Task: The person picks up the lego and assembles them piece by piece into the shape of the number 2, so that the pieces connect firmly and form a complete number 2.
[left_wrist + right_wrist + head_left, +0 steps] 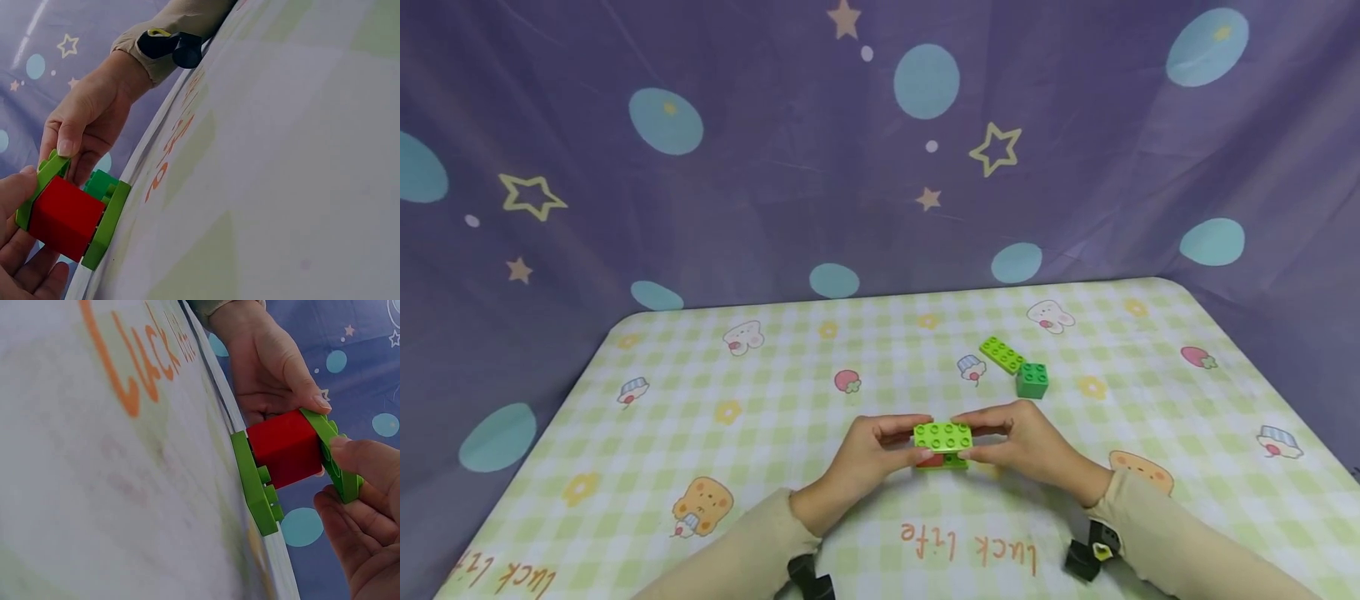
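Both hands pinch one light green building-block plate (942, 436) by its two ends, the left hand (872, 446) at the left end and the right hand (1018, 442) at the right. Below that plate is a red building block (66, 217), which sits toward the left end of a second light green plate (255, 484). Bare studs show on the lower plate beside the red block in the right wrist view. The upper plate (331, 450) looks tilted against the red block's top there. The left fingertips are right at the red block.
Farther back, right of centre, a loose light green plate (1002, 355) lies next to a dark green block (1033, 381). A checked, patterned cloth (790, 358) covers the table. Behind its far edge hangs a purple curtain (737, 208). Each wrist wears a black device.
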`<state>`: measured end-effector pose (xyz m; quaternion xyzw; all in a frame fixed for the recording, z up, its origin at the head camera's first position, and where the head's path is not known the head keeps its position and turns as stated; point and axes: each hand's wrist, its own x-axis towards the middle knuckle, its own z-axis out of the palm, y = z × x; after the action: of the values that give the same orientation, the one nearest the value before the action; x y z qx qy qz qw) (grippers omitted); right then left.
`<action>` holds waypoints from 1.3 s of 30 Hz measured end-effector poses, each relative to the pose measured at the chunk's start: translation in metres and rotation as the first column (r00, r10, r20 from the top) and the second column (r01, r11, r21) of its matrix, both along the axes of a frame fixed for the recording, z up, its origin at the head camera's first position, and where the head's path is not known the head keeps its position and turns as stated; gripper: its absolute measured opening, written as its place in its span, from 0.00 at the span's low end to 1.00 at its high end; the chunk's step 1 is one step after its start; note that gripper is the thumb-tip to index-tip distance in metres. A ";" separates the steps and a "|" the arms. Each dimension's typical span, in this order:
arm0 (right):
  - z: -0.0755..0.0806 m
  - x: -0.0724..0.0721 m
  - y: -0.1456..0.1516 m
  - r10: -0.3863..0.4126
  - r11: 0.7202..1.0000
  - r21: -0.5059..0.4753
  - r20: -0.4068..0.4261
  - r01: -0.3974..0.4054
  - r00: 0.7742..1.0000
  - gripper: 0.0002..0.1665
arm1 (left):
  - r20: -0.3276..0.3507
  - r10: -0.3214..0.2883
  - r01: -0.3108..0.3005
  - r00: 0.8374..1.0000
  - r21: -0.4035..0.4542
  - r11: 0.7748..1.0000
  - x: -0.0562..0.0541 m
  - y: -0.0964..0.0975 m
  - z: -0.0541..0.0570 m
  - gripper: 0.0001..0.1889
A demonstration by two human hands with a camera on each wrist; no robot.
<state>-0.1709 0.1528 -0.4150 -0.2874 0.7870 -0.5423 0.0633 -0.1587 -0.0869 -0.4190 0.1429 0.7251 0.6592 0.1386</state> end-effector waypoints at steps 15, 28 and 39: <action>-0.001 0.000 0.001 -0.021 1.000 0.022 0.073 0.019 0.997 0.24 | -0.011 -0.019 0.020 1.000 0.017 1.000 0.001 0.002 -0.003 0.20; -0.003 -0.002 0.003 0.000 1.000 -0.002 0.126 0.001 0.992 0.25 | 0.064 -0.048 0.042 0.997 0.101 0.994 -0.001 0.002 -0.009 0.20; -0.005 -0.005 0.001 0.023 1.000 -0.022 0.122 -0.021 0.992 0.24 | 0.092 -0.037 0.024 0.995 0.142 0.990 0.000 0.000 -0.006 0.21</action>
<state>-0.1755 0.1540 -0.4200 -0.2630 0.7727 -0.5663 0.1141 -0.1588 -0.0866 -0.4255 0.1321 0.6673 0.7124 0.1725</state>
